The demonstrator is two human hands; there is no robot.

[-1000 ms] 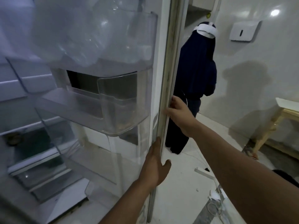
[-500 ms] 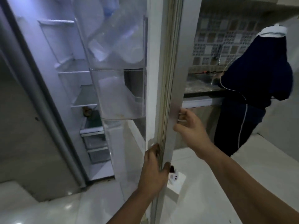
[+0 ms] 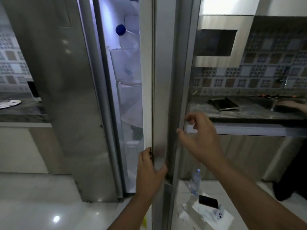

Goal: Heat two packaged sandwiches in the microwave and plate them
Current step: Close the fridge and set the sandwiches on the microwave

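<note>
The left hand [image 3: 150, 170] is gripping the fridge door [image 3: 163, 97] edge. The right hand [image 3: 199, 138] is hovering beside it, fingers loosely curled, grasping nothing. Further in, a bottle [image 3: 127, 40] is sitting in the door shelf. The 2 sandwiches aren't showing. Best to be swinging the door by its edge, steadily.

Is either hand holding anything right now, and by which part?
The left hand grips the fridge door by its free vertical edge, thumb on the outer face. The right hand holds nothing, fingers loosely curled just off the door.
</note>
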